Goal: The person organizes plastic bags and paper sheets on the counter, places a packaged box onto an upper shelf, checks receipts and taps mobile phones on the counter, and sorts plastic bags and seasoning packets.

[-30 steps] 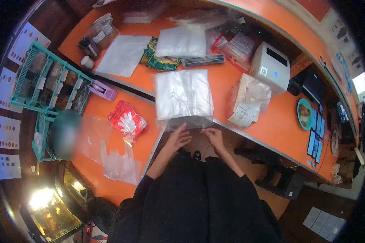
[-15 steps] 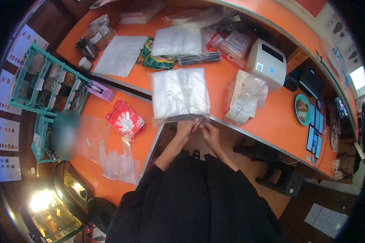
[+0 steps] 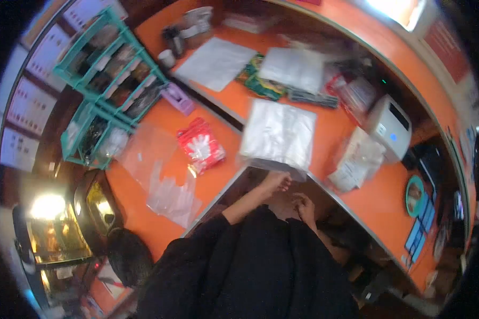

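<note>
A stack of clear plastic bags lies at the corner of the orange counter, its loose front edge hanging over the rim. Just below that edge is my left hand, fingers curled closed; whatever they hold, if anything, is too blurred to make out. My right hand hovers lower and to the right, apart from the bags, with its fingers bent but spread and nothing visible in them. To the left lies a red packet with a white glove picture on it.
Thin clear bags are spread on the left counter. Teal racks and a purple tape dispenser stand behind them. A white label printer, a filled clear bag and a green plate sit on the right.
My hands have separated; the right one has come away from the bags' front edge and its fingers have spread. The view has turned, so the counter appears shifted right and tilted.
</note>
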Available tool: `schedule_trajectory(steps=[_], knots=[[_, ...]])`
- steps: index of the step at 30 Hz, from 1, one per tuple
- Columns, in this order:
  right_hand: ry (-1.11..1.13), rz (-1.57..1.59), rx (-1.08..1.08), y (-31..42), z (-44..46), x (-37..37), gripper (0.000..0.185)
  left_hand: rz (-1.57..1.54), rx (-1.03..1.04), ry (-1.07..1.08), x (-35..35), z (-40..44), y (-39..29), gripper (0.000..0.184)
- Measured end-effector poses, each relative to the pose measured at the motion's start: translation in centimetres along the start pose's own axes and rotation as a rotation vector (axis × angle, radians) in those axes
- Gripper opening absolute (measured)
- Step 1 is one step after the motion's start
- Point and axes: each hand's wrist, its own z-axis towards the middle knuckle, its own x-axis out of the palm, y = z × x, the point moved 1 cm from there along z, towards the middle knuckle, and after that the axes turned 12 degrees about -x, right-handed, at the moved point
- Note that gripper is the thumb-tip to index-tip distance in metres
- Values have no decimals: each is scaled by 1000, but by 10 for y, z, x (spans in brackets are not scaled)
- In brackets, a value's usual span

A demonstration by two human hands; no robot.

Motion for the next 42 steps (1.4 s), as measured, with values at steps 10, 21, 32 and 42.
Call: schedule_trajectory(steps=[10, 21, 32, 42], knots=[[115, -137, -239, 56, 21, 4, 18, -233, -85, 100, 0, -4, 37, 25], [289, -264, -902, 145, 30, 76, 31, -611, 221, 196, -27, -86, 41, 32], [537, -139, -907, 172, 33, 175, 41, -465, 603, -325, -120, -145, 50, 19], [1235, 277, -323, 210, 96, 309, 55, -828, 561, 257, -244, -188, 52, 29]])
